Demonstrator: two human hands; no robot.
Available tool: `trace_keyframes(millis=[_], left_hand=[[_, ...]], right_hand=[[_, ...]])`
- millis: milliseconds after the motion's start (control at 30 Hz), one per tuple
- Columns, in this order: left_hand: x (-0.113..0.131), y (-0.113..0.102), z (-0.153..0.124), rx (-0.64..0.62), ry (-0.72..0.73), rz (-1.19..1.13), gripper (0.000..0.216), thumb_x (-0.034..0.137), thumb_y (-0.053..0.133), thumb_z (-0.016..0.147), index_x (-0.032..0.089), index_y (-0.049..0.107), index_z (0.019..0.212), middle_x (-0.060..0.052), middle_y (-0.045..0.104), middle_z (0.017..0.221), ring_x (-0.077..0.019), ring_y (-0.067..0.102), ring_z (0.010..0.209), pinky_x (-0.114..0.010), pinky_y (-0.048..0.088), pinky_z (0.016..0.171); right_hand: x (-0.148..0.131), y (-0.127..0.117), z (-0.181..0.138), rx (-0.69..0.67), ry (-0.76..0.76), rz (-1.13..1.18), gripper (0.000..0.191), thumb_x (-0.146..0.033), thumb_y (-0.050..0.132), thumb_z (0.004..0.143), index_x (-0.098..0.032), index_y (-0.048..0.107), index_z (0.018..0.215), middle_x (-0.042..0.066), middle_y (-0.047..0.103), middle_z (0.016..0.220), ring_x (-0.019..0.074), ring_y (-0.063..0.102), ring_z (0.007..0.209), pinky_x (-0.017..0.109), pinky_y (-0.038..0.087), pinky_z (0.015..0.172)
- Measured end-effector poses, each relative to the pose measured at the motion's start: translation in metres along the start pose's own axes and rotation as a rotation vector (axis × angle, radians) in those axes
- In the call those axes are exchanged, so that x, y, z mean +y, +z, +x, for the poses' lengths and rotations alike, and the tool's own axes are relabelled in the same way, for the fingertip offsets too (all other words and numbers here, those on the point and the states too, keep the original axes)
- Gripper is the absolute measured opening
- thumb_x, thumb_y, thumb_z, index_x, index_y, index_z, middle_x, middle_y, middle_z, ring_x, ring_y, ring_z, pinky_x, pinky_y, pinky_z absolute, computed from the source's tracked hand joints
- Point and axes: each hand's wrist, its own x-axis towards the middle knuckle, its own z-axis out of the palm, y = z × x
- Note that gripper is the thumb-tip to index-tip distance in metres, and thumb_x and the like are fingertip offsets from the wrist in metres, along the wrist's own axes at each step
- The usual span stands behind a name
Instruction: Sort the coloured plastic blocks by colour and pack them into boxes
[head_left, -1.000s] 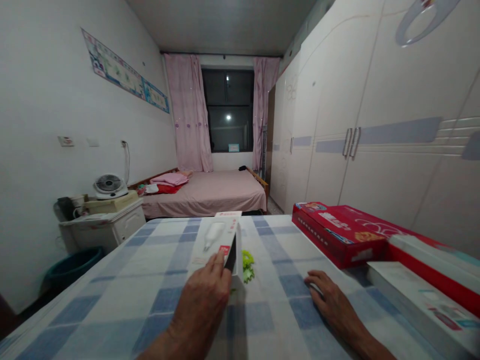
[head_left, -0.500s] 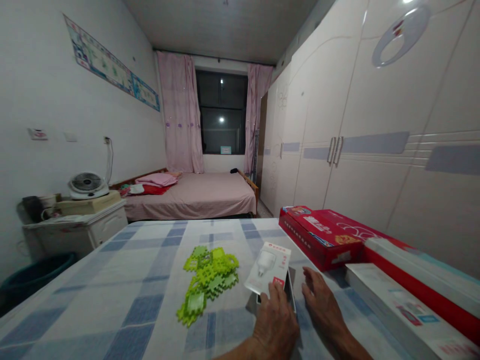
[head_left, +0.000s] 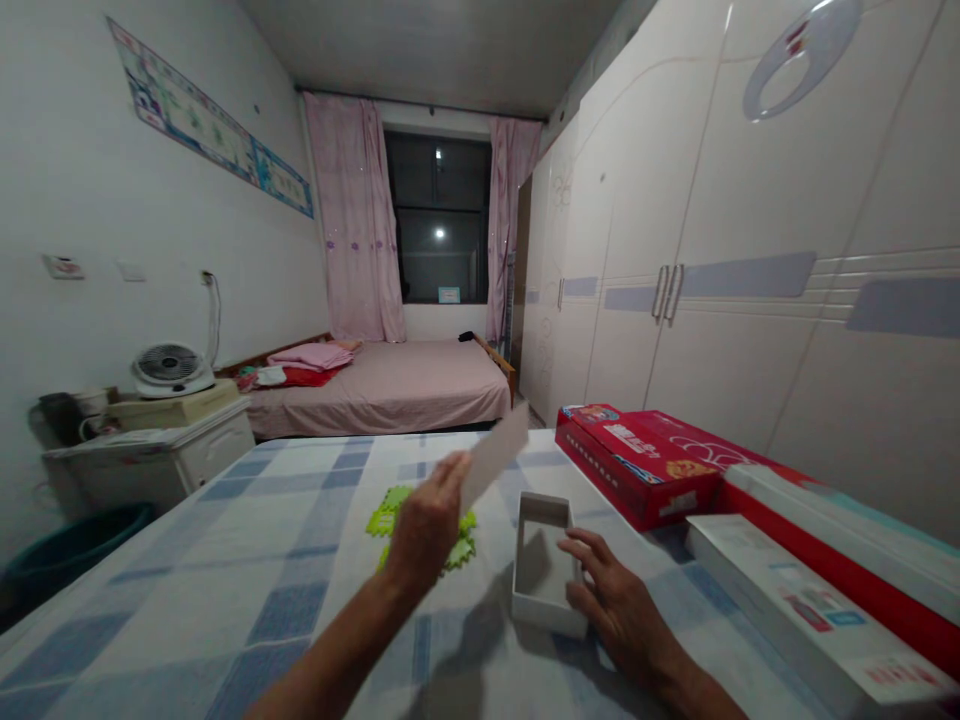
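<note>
My left hand is raised above the checked tablecloth and is closed on a white box lid, which tilts up to the right. My right hand rests on the near right side of the open white box tray, fingers curled against its rim. The tray looks empty inside. A pile of green plastic pieces lies on the cloth behind my left hand, partly hidden by it.
Red flat boxes and a long white box lie along the table's right side by the wardrobe. Beyond the table are a pink bed, a white bedside cabinet with a fan and a dark bin at left.
My left hand has lifted the lid off the white box and raised it up and left. The tray now lies open, and my right hand has moved onto its side.
</note>
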Motion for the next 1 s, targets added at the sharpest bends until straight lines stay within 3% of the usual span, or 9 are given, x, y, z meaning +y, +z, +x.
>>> trace_keyframes(millis=[100, 167, 267, 400, 533, 733, 867, 1000], left_hand=[[-0.057, -0.022, 0.006, 0.217, -0.289, -0.097, 0.037, 0.017, 0.04, 0.084, 0.014, 0.059, 0.115, -0.01, 0.062, 0.119, -0.0203, 0.057, 0.11, -0.035, 0.046, 0.095], [-0.095, -0.027, -0.001, 0.283, -0.541, -0.161, 0.039, 0.021, 0.045, 0.08, 0.012, 0.06, 0.115, -0.01, 0.064, 0.115, -0.0206, 0.062, 0.099, -0.034, 0.05, 0.088], [-0.14, -0.022, -0.026, 0.32, -0.875, -0.266, 0.048, 0.023, 0.048, 0.075, 0.007, 0.057, 0.119, -0.013, 0.066, 0.109, -0.0184, 0.066, 0.081, -0.032, 0.053, 0.079], [-0.17, -0.005, -0.058, 0.225, -1.067, -0.222, 0.05, 0.018, 0.046, 0.072, 0.003, 0.057, 0.118, -0.015, 0.068, 0.103, -0.0197, 0.067, 0.081, -0.03, 0.053, 0.074], [-0.178, 0.003, -0.071, 0.192, -1.08, -0.075, 0.047, 0.017, 0.045, 0.073, 0.003, 0.059, 0.115, -0.018, 0.064, 0.113, -0.0242, 0.06, 0.104, -0.033, 0.047, 0.09], [-0.176, 0.003, -0.078, 0.166, -1.033, 0.045, 0.043, 0.013, 0.045, 0.072, 0.003, 0.06, 0.112, -0.02, 0.053, 0.127, -0.028, 0.045, 0.123, -0.038, 0.033, 0.105], [-0.163, 0.006, -0.076, 0.124, -0.73, 0.227, 0.039, 0.017, 0.044, 0.077, 0.007, 0.06, 0.111, -0.017, 0.038, 0.14, -0.0273, 0.033, 0.131, -0.039, 0.026, 0.11], [-0.15, 0.021, -0.064, -0.153, -0.452, 0.118, 0.037, 0.027, 0.038, 0.086, 0.013, 0.059, 0.112, -0.012, 0.047, 0.134, -0.0212, 0.042, 0.125, -0.035, 0.031, 0.107]], right_hand=[[-0.011, -0.005, -0.002, -0.113, -0.107, -0.079, 0.038, -0.042, 0.045, 0.087, -0.02, 0.056, 0.117, 0.011, 0.053, 0.125, 0.0206, 0.056, 0.11, 0.033, 0.046, 0.091], [-0.018, -0.006, -0.002, -0.165, -0.154, -0.117, 0.037, -0.042, 0.049, 0.084, -0.019, 0.059, 0.112, 0.011, 0.057, 0.119, 0.0212, 0.057, 0.106, 0.032, 0.046, 0.09], [-0.025, -0.006, -0.001, -0.21, -0.163, -0.165, 0.028, -0.034, 0.051, 0.083, -0.019, 0.062, 0.104, 0.009, 0.06, 0.113, 0.0193, 0.059, 0.098, 0.03, 0.047, 0.085], [-0.021, -0.006, 0.0, -0.149, -0.139, -0.285, 0.019, -0.025, 0.046, 0.083, -0.019, 0.063, 0.091, 0.009, 0.06, 0.112, 0.0214, 0.057, 0.1, 0.035, 0.045, 0.086], [-0.008, -0.008, 0.001, -0.071, -0.098, -0.385, 0.019, -0.021, 0.044, 0.082, -0.018, 0.062, 0.089, 0.01, 0.059, 0.114, 0.0231, 0.056, 0.101, 0.039, 0.043, 0.087], [-0.001, -0.008, 0.003, -0.036, -0.074, -0.443, 0.02, -0.018, 0.045, 0.078, -0.017, 0.061, 0.09, 0.012, 0.058, 0.115, 0.025, 0.054, 0.103, 0.041, 0.042, 0.085], [0.001, -0.008, 0.002, 0.063, -0.083, -0.454, 0.022, -0.018, 0.046, 0.078, -0.017, 0.06, 0.094, 0.013, 0.056, 0.116, 0.0274, 0.052, 0.105, 0.045, 0.04, 0.087], [-0.022, -0.012, 0.009, 0.143, -0.135, -0.369, 0.024, -0.023, 0.047, 0.08, -0.018, 0.059, 0.1, 0.013, 0.054, 0.119, 0.0295, 0.048, 0.113, 0.048, 0.038, 0.093]])
